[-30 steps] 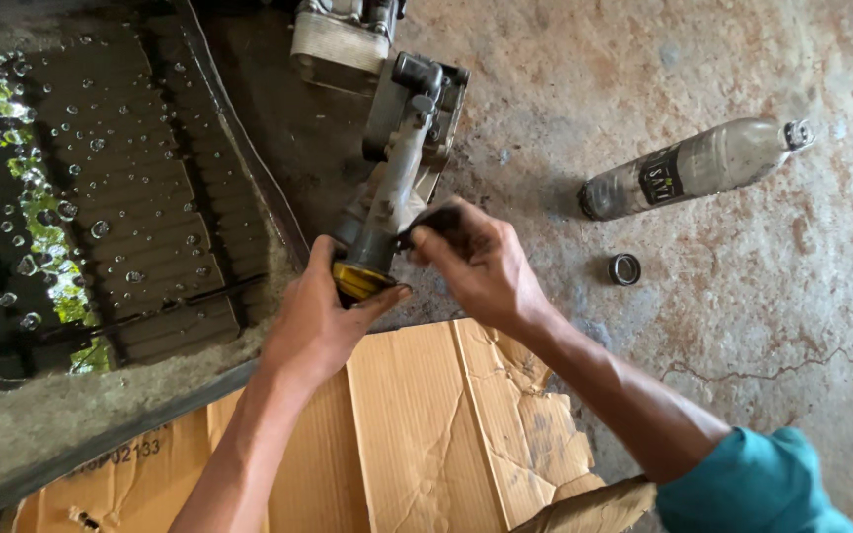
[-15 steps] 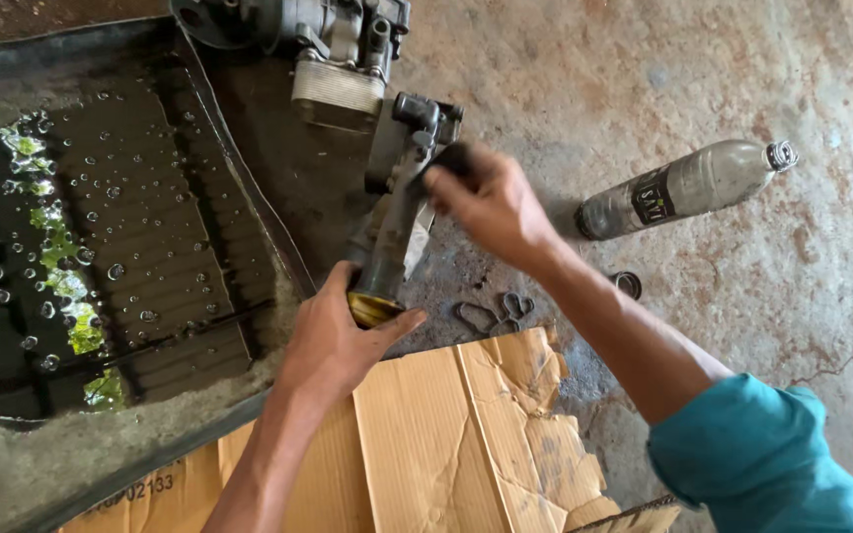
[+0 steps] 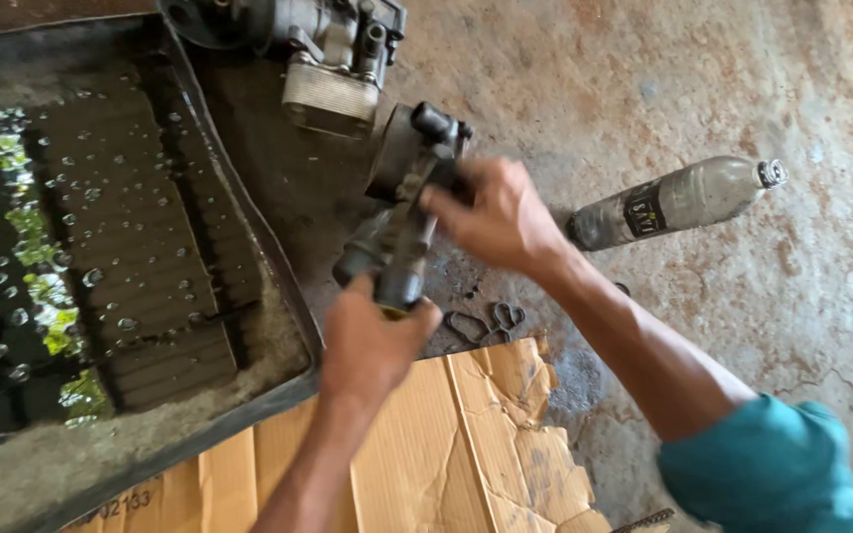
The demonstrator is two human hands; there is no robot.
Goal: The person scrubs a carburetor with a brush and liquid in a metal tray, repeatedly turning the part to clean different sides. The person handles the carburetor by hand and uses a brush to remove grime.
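A greasy grey metal engine part [image 3: 402,212], long and lumpy, stands tilted over the concrete floor. My left hand [image 3: 372,341] grips its lower end from below. My right hand [image 3: 496,217] is closed on its upper middle, blurred by motion. Two small bent wire clips [image 3: 486,321] lie on the floor just right of my left hand, at the edge of a torn sheet of brown cardboard [image 3: 446,444].
A large dark metal tray [image 3: 130,247] holding oily liquid fills the left side. Another dirty engine assembly [image 3: 323,59] sits at the top. A dusty plastic bottle [image 3: 678,202] lies on its side on the cracked concrete to the right.
My right hand has slid up from the part's lower end to its upper middle. The view has shifted, bringing the wire clips into sight; the part is held more upright.
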